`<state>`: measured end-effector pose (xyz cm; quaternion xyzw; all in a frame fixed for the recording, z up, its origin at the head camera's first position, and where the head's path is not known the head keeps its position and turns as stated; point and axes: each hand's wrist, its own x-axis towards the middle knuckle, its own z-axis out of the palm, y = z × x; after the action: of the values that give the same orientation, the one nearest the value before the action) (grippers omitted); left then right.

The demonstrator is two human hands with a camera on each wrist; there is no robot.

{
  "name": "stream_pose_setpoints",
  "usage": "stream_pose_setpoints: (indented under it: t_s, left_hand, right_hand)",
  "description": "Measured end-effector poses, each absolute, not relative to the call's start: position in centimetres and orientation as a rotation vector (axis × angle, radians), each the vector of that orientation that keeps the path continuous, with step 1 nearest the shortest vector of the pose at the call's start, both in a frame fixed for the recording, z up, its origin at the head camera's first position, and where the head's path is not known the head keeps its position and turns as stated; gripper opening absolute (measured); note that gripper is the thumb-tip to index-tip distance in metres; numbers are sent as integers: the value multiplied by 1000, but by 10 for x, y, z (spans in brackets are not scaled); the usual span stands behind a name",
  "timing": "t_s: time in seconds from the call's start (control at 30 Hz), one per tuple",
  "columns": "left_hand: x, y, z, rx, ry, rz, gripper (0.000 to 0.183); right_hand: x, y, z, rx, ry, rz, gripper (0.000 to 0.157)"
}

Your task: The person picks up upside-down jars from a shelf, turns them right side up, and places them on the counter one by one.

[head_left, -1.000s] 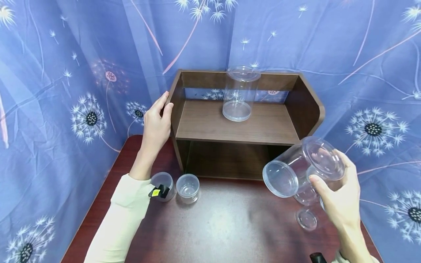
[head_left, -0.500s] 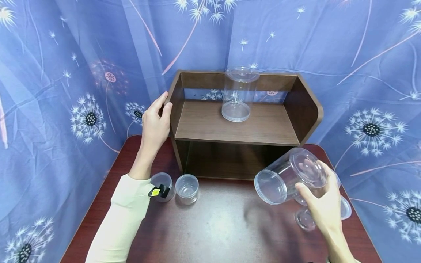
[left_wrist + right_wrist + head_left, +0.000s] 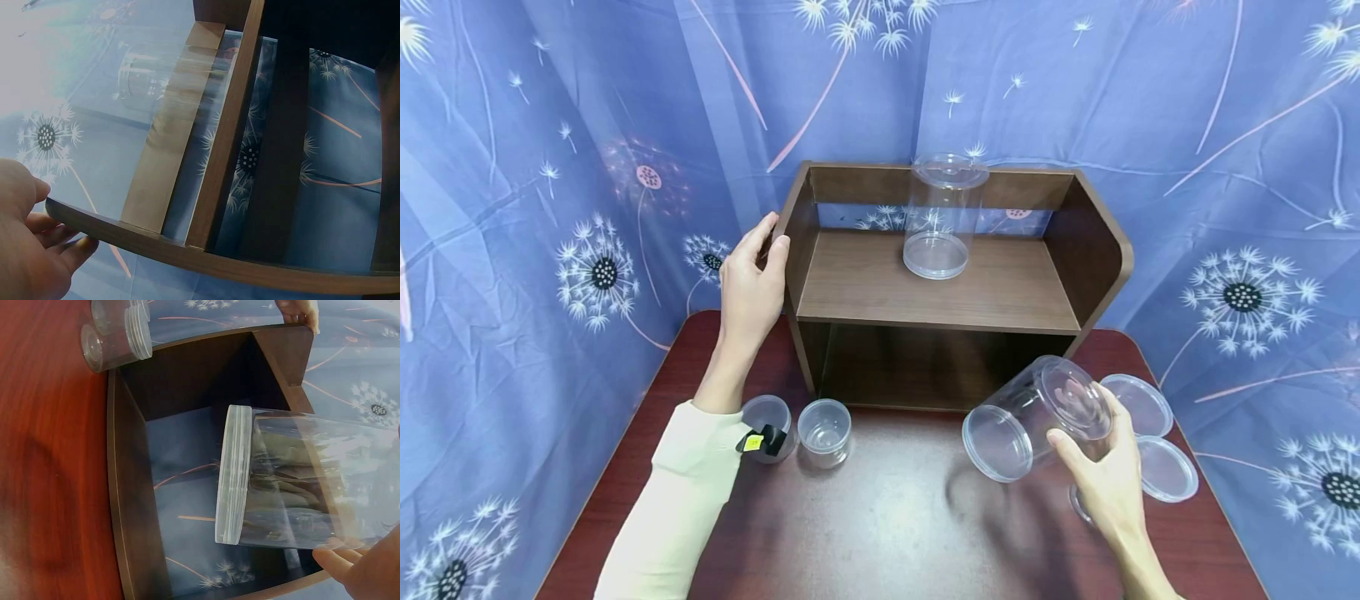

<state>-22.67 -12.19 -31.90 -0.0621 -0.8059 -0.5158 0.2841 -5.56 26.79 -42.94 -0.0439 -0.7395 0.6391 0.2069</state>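
My left hand (image 3: pixel 751 283) grips the left side panel of a dark brown two-tier wooden shelf (image 3: pixel 940 304). In the left wrist view, the thumb and curled fingers of that hand (image 3: pixel 31 244) lie on either side of the panel's edge. A large clear plastic jar (image 3: pixel 1015 425) is held by my right hand (image 3: pixel 1108 467) near its base, tilted with the pale lid end toward the lower left, in front of the shelf's lower right corner. The right wrist view shows the jar's ridged lid (image 3: pixel 233 475) across the shelf's opening. Another clear jar (image 3: pixel 942 217) stands upright on the upper board.
Two smaller clear jars (image 3: pixel 825 433) stand on the red-brown table (image 3: pixel 880 542) at the shelf's front left, one partly behind the left sleeve (image 3: pixel 700 467). Right of my right hand are clear containers with round pale tops (image 3: pixel 1168 469). Blue dandelion-print curtains (image 3: pixel 1037 83) surround the table.
My right hand has carried the tilted jar left and down, toward the front of the shelf. The round tops at the right have come into view. My left hand stays on the panel.
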Motion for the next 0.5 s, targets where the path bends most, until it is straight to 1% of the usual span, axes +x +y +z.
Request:
stream_pose_setpoints:
  t_s: [0.2,0.37,0.5]
  left_hand:
    - [-216,-119,-323,-166,-2017,-1427,44]
    - [-198,-115,-325,-207,-1833,-1377,40]
    - [-180,-107,-335,-279,-1756,-1420,36]
  right_hand:
    - [-56,267,-434,-111,-2004,1841,77]
    - [-56,265,-435,-120,-2004,1852,78]
    - [-55,264,-438,-132,-2007,1846,78]
